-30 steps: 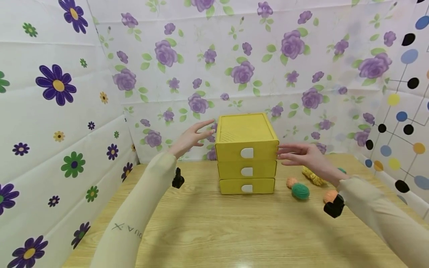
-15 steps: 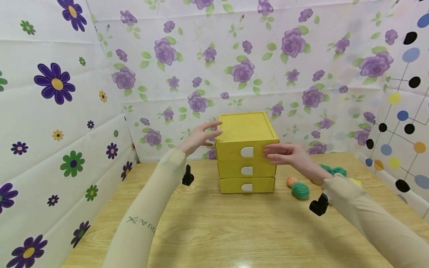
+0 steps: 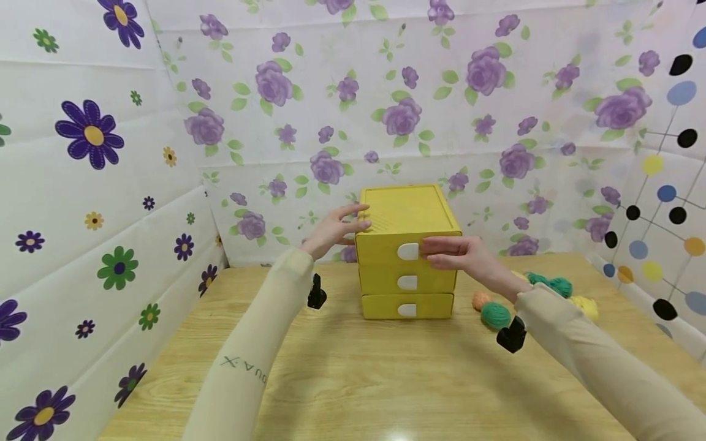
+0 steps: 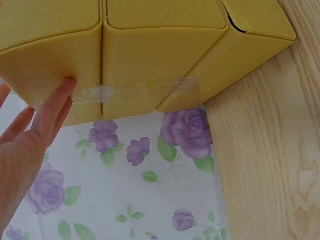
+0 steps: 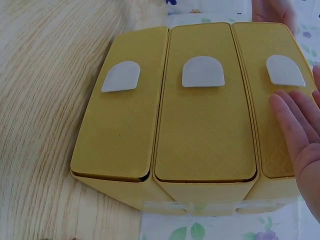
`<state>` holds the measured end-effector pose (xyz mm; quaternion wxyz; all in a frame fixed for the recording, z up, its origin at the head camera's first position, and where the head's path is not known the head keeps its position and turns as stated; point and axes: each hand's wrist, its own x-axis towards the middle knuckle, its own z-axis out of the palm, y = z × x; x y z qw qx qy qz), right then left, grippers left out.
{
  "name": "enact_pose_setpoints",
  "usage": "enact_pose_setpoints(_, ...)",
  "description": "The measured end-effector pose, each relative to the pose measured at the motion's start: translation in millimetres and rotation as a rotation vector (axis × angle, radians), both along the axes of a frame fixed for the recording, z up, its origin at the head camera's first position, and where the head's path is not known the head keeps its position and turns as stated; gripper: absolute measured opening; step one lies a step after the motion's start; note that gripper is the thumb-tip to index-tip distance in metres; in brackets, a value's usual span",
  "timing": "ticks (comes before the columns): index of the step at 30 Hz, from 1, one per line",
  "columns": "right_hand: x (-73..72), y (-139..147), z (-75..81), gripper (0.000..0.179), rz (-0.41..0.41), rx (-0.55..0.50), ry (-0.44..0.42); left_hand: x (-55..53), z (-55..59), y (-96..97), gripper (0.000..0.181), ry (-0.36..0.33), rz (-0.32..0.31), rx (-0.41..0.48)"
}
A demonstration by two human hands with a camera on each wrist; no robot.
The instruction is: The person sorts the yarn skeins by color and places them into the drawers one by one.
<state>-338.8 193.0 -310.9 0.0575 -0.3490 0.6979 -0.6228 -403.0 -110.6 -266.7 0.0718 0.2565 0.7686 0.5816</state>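
Over the pale wood-grain tabletop (image 3: 353, 380), the right hand (image 3: 470, 256), fingers straight, empty, lies by the rounded white tab (image 3: 408, 251) of the top drawer (image 3: 375, 248); contact is unclear. On the tabletop just behind stands the yellow, boxy, plastic-looking three-drawer unit (image 3: 408, 267), probably light, stiff, smooth, best gripped by that tab and braced at its side, where the left hand (image 3: 331, 231), spread, empty, touches with a fingertip

And here, on the table (image 3: 353, 380), the drawer unit (image 3: 408, 267) is backed by a sheet (image 3: 325, 110); its left side is touched by the left hand (image 3: 333, 233), its top drawer (image 3: 380, 250) fronted by the right hand (image 3: 463, 254), and yarn bundles (image 3: 495, 316) (some behind the right sleeve (image 3: 584, 352)) are scattered rightward.
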Motion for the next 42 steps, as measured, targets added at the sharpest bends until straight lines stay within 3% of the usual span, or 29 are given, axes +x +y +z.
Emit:
enact_pose_setpoints(8,-0.4,-5.9,-1.8,0.046,-0.041,0.001,-0.035,-4.4,-9.3,0.7,0.06,-0.085,0.03,0.055)
enact_pose_setpoints(17,-2.2,-13.9,0.2,0.042,-0.125,0.02,-0.028,-5.2,-12.4,-2.8,0.056,-0.108,0.054,0.084)
enact_pose_setpoints(26,-5.4,-20.9,3.7,0.031,-0.217,-0.018,-0.053,6.5,-1.7,-2.2,0.058,-0.144,0.01,0.109)
enact_pose_setpoints(34,-5.7,-26.9,4.7,0.028,-0.292,-0.025,-0.055,16.0,1.7,-1.1,0.057,-0.12,0.016,0.097)
enact_pose_setpoints(42,-2.3,-27.6,5.9,0.028,-0.305,-0.011,-0.059,9.0,-6.9,-1.1,0.057,-0.092,0.023,0.106)
